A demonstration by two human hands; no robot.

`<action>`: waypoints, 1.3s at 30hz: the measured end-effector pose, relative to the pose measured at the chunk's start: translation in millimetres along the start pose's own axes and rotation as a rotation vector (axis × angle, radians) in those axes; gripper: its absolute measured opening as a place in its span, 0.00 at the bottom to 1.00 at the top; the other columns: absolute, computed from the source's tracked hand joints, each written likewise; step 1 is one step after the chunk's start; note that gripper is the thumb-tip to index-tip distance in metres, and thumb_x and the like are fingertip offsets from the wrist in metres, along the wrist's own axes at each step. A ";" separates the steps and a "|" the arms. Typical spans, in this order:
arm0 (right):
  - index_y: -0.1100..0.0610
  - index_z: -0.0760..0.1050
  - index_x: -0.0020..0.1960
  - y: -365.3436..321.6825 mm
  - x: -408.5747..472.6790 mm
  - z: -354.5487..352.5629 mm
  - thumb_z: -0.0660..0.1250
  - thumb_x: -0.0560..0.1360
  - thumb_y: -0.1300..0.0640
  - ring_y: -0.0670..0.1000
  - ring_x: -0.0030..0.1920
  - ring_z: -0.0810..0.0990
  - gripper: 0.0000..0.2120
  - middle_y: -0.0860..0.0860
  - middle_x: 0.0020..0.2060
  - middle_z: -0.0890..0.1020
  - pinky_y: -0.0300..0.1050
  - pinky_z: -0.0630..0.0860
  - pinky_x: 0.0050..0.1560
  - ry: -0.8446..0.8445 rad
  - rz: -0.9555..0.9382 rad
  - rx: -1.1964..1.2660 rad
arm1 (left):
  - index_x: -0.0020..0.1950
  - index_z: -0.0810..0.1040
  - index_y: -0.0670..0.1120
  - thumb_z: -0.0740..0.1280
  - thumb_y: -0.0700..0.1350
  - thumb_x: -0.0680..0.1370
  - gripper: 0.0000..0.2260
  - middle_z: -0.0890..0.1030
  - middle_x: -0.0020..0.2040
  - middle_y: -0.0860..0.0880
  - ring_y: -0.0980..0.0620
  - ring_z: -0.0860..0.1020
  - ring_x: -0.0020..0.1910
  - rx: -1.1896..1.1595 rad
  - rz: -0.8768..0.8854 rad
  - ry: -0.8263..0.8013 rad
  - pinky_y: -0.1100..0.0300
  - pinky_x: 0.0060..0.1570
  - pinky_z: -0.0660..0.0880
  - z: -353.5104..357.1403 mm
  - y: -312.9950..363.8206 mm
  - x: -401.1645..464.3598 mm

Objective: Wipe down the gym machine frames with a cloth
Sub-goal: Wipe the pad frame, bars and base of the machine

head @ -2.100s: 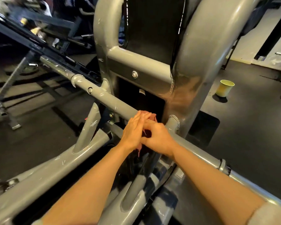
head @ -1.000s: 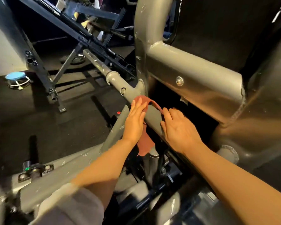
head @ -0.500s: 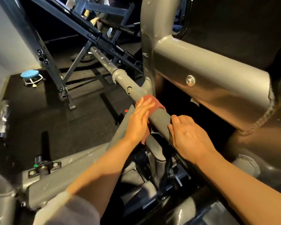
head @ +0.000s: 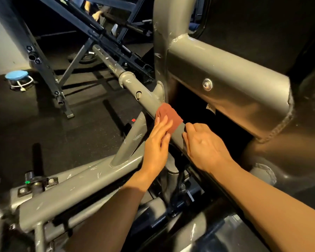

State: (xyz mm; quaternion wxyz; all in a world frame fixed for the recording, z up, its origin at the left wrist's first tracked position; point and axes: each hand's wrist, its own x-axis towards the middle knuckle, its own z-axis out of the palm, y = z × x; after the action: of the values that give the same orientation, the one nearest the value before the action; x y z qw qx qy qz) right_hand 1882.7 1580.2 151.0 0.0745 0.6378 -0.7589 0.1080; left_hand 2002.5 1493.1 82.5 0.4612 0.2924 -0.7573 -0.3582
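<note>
A small red cloth (head: 169,115) is draped over the slanted grey tube (head: 144,95) of the gym machine frame, just below its weld to the upright. My left hand (head: 157,142) lies flat on the cloth's near side and presses it against the tube. Just to the right of the cloth, the fingers of my right hand (head: 205,146) curl over the same tube, with the fingertips hidden behind it. The wide grey crossbeam (head: 225,75), which has a bolt in it, runs above and to the right.
A lower grey frame beam (head: 76,188) with scratches crosses at the bottom left. Black bench legs (head: 49,75) stand on the dark rubber floor at the left. A blue-lidded container (head: 16,78) sits by the wall. Dark machine parts fill the space below my arms.
Both hands and the cloth have slid up the slanted tube toward its weld. The cloth now lies flatter across the tube. The view has moved closer.
</note>
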 end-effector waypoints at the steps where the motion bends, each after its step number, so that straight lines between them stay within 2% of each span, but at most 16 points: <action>1: 0.60 0.72 0.53 0.0 -0.7 0.2 0.54 0.83 0.54 0.57 0.48 0.75 0.12 0.57 0.48 0.78 0.45 0.63 0.38 0.007 0.001 0.005 | 0.73 0.67 0.48 0.59 0.38 0.82 0.19 0.63 0.75 0.54 0.58 0.54 0.77 -0.002 0.014 -0.033 0.65 0.74 0.54 5.8 6.9 -14.3; 5: 0.61 0.71 0.55 0.8 -1.7 -2.2 0.53 0.84 0.54 0.57 0.48 0.75 0.12 0.57 0.49 0.78 0.45 0.64 0.38 0.015 -0.005 -0.009 | 0.78 0.51 0.45 0.55 0.38 0.84 0.24 0.48 0.79 0.53 0.59 0.44 0.77 -0.024 -0.007 -0.135 0.71 0.72 0.44 19.4 16.3 -35.0; 9: 0.59 0.69 0.57 -2.3 -1.7 -6.9 0.51 0.84 0.53 0.56 0.51 0.74 0.13 0.55 0.51 0.76 0.45 0.64 0.40 0.005 0.004 -0.036 | 0.78 0.46 0.43 0.52 0.40 0.84 0.23 0.44 0.79 0.48 0.58 0.46 0.77 -0.005 -0.211 -0.003 0.79 0.66 0.43 16.4 0.1 0.6; 11: 0.59 0.69 0.57 -1.8 -1.4 -5.7 0.50 0.84 0.53 0.56 0.51 0.74 0.13 0.55 0.51 0.77 0.45 0.63 0.40 0.003 0.001 -0.047 | 0.77 0.45 0.45 0.51 0.40 0.85 0.23 0.43 0.78 0.51 0.56 0.46 0.78 -0.069 -0.209 0.026 0.77 0.68 0.44 24.1 7.2 -5.7; 15: 0.60 0.70 0.52 0.0 -0.7 -2.3 0.53 0.83 0.55 0.57 0.48 0.74 0.11 0.57 0.48 0.78 0.46 0.61 0.38 0.015 -0.015 -0.034 | 0.76 0.43 0.50 0.50 0.41 0.85 0.22 0.43 0.78 0.55 0.63 0.44 0.77 -0.185 -0.130 -0.027 0.68 0.74 0.45 39.2 24.5 -53.4; 17: 0.59 0.70 0.52 0.2 -0.3 -1.7 0.53 0.84 0.54 0.57 0.48 0.74 0.11 0.56 0.47 0.78 0.46 0.61 0.39 0.021 -0.015 -0.029 | 0.76 0.42 0.50 0.50 0.41 0.85 0.22 0.42 0.77 0.56 0.61 0.44 0.77 -0.188 -0.146 -0.046 0.69 0.73 0.45 35.1 21.1 -46.5; 20: 0.57 0.69 0.53 -0.2 -0.3 -2.1 0.52 0.84 0.53 0.53 0.44 0.71 0.10 0.53 0.46 0.76 0.44 0.62 0.38 0.015 0.013 -0.040 | 0.78 0.47 0.46 0.51 0.42 0.85 0.22 0.44 0.76 0.57 0.62 0.47 0.76 -0.218 -0.255 0.007 0.72 0.72 0.47 23.8 17.4 -11.3; 22: 0.56 0.68 0.53 -1.0 -0.4 -2.4 0.51 0.84 0.53 0.50 0.42 0.68 0.10 0.51 0.44 0.74 0.45 0.62 0.37 -0.001 0.024 -0.041 | 0.77 0.57 0.44 0.54 0.43 0.85 0.20 0.53 0.77 0.55 0.64 0.53 0.73 -0.236 -0.311 0.106 0.72 0.71 0.52 21.2 17.3 0.8; 24: 0.56 0.68 0.52 -1.4 -0.1 -2.5 0.51 0.84 0.52 0.50 0.41 0.68 0.11 0.50 0.43 0.73 0.46 0.65 0.36 -0.015 0.028 -0.024 | 0.70 0.72 0.41 0.62 0.42 0.82 0.16 0.68 0.72 0.51 0.63 0.64 0.70 -0.213 -0.273 0.264 0.71 0.67 0.61 20.4 22.8 -3.7; 26: 0.57 0.68 0.52 -1.0 -0.6 -2.5 0.50 0.84 0.51 0.52 0.41 0.71 0.12 0.51 0.42 0.74 0.49 0.68 0.36 0.001 0.025 0.002 | 0.54 0.83 0.41 0.71 0.43 0.76 0.09 0.82 0.57 0.47 0.58 0.79 0.57 -0.190 -0.243 0.398 0.66 0.57 0.73 20.4 25.3 -13.3; 28: 0.58 0.69 0.51 -0.4 -1.2 -2.4 0.51 0.83 0.51 0.54 0.42 0.72 0.12 0.52 0.42 0.75 0.50 0.69 0.36 0.016 0.033 -0.008 | 0.38 0.82 0.44 0.77 0.44 0.70 0.06 0.83 0.38 0.49 0.51 0.81 0.39 -0.195 -0.335 0.486 0.56 0.44 0.78 12.6 22.5 -8.5; 30: 0.59 0.70 0.51 0.0 -2.3 -2.2 0.53 0.83 0.53 0.55 0.42 0.73 0.11 0.54 0.42 0.76 0.48 0.65 0.35 0.023 0.030 -0.021 | 0.32 0.76 0.44 0.75 0.39 0.67 0.09 0.79 0.30 0.48 0.47 0.79 0.31 -0.244 -0.454 0.620 0.49 0.38 0.77 -5.5 22.3 8.3; 32: 0.59 0.70 0.51 -0.1 -2.8 -2.7 0.53 0.83 0.53 0.56 0.41 0.73 0.12 0.54 0.42 0.75 0.48 0.63 0.35 0.035 0.025 -0.003 | 0.35 0.74 0.43 0.71 0.35 0.67 0.07 0.78 0.34 0.48 0.55 0.77 0.32 -0.216 -0.382 0.800 0.56 0.38 0.75 -30.5 32.4 30.3; 34: 0.58 0.69 0.50 -0.8 -2.1 -3.7 0.52 0.83 0.52 0.55 0.40 0.72 0.12 0.52 0.41 0.73 0.47 0.62 0.35 0.035 0.029 0.002 | 0.45 0.75 0.40 0.71 0.34 0.69 0.09 0.76 0.46 0.46 0.63 0.76 0.39 -0.231 -0.207 0.918 0.68 0.43 0.73 -51.2 49.5 51.2; 36: 0.57 0.68 0.50 -1.6 -1.8 -4.9 0.52 0.84 0.50 0.52 0.39 0.70 0.12 0.51 0.42 0.73 0.46 0.63 0.35 0.021 0.047 0.005 | 0.50 0.75 0.42 0.72 0.35 0.71 0.11 0.75 0.53 0.49 0.65 0.76 0.46 -0.249 -0.092 0.895 0.68 0.48 0.74 -54.8 59.8 63.3; 39: 0.57 0.68 0.50 -3.1 -2.3 -7.7 0.52 0.84 0.50 0.51 0.40 0.69 0.12 0.52 0.43 0.75 0.46 0.63 0.36 0.014 0.058 0.001 | 0.46 0.79 0.45 0.70 0.38 0.74 0.04 0.80 0.48 0.58 0.61 0.78 0.49 -0.259 -0.137 0.531 0.58 0.52 0.74 -28.1 45.7 64.7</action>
State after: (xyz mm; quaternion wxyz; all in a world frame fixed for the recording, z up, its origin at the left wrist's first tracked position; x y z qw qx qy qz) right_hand 1885.9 1583.9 158.0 0.0762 0.6150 -0.7764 0.1148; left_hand 1996.8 1461.6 160.2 0.6512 0.3649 -0.5367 -0.3933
